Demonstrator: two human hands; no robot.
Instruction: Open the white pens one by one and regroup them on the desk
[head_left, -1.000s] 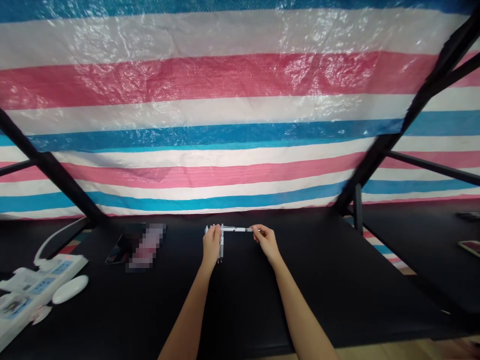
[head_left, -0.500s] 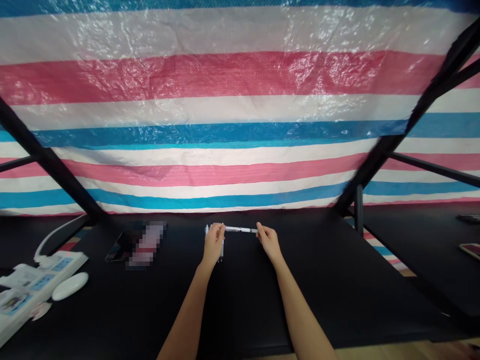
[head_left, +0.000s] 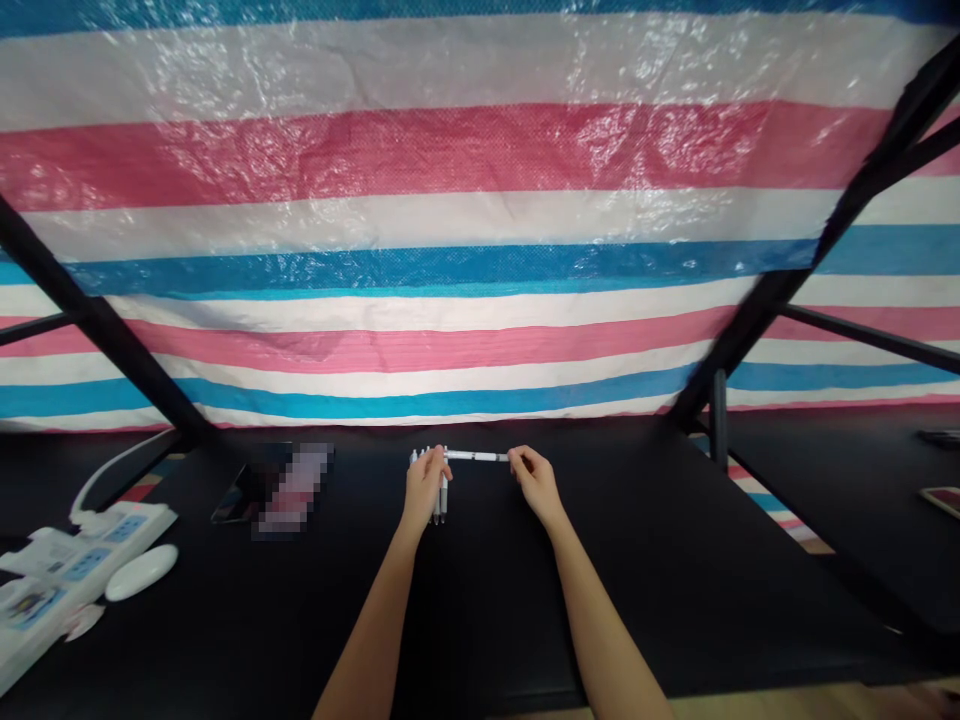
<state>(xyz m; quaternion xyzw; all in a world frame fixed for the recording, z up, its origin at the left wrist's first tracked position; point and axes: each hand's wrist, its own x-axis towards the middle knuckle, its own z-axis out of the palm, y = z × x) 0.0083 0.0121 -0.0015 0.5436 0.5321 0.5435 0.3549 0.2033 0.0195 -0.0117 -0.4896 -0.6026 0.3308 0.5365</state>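
Note:
A white pen (head_left: 478, 456) with dark bands lies level between my two hands. My left hand (head_left: 425, 487) pinches its left end, and the fingers are closed. The right end sits in the closed fingertips of my right hand (head_left: 536, 480). Under and beside my left hand, several white pens (head_left: 443, 500) lie side by side on the black table (head_left: 487, 580), pointing toward me. My left hand partly covers them.
At the left are a white power strip (head_left: 90, 560) with a cable (head_left: 112, 462) and a white oval object (head_left: 142, 573). A dark phone (head_left: 238, 492) lies beside a blurred patch. Black frame bars (head_left: 757, 330) and a striped sheet (head_left: 450, 350) stand behind.
The pen and both hands have shifted slightly to the left. More of the pens under my left hand now show.

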